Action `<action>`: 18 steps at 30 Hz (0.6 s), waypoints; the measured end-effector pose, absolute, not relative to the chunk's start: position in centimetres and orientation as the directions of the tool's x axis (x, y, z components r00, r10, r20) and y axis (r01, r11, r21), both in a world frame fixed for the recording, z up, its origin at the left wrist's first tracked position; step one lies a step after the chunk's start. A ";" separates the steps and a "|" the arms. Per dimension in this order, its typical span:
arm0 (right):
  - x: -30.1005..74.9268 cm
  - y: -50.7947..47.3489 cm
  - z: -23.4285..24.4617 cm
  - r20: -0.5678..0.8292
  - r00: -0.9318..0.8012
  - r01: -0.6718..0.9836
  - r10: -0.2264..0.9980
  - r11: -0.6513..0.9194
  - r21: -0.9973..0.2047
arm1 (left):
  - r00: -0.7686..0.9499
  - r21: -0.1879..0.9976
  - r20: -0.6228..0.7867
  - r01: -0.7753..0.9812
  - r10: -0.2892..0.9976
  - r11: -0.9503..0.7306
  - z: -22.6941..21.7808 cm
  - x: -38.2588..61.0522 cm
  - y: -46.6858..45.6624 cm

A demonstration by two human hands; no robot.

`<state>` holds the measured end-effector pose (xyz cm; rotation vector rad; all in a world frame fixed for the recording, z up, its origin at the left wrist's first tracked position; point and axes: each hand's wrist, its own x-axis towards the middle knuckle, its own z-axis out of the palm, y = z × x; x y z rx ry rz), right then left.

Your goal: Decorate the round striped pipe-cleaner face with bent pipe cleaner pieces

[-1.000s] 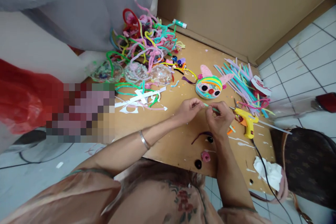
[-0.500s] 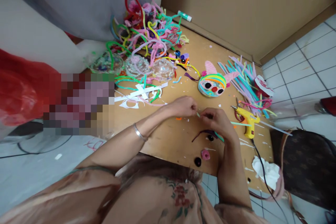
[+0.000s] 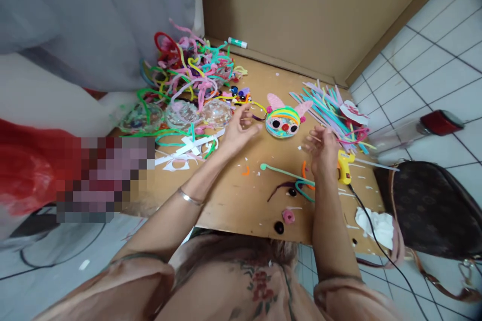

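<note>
My left hand [image 3: 243, 130] hovers with fingers apart, just left of a decorated animal face [image 3: 285, 121]. That face has pink ears, black eyes, a red nose and yellow, orange and teal strips. To its right, my right hand [image 3: 322, 146] is also open, its fingers loosely curved around nothing. Below and between the hands lies a pale green pipe cleaner [image 3: 288, 171] with a coiled end. A purple pipe cleaner [image 3: 280, 188], a teal one [image 3: 299, 190] and a black eye piece [image 3: 292, 192] are nearer me, with a pink coil [image 3: 288, 216] and a black round piece [image 3: 279, 227].
A yellow glue gun [image 3: 344, 168] with a black cord is partly behind my right hand. Pipe cleaners [image 3: 320, 103] lie loose at the back right. A tangled heap [image 3: 192, 62] and clear domes [image 3: 184, 113] fill the left. A glue stick [image 3: 237, 42] rests by the board.
My hands have moved apart and up toward the animal face, and their fingers have opened. The pale green pipe cleaner they held now lies on the table.
</note>
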<state>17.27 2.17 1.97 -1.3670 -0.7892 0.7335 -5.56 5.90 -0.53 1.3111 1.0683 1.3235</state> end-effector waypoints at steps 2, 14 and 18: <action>17.5 2.9 1.4 -0.079 0.555 -0.144 0.828 0.002 -0.990 | 0.000 0.985 0.121 -0.120 0.993 -0.120 -1.0 -4.9 6.3; 15.8 5.9 0.9 -0.234 0.496 -0.119 0.836 -0.202 -0.972 | -0.034 0.996 0.026 -0.089 0.999 -0.028 -4.1 -0.5 8.1; 15.2 6.1 1.2 -0.233 0.423 -0.125 0.876 -0.198 -0.972 | 0.006 0.981 0.183 -0.068 0.983 -0.182 -4.9 0.2 8.3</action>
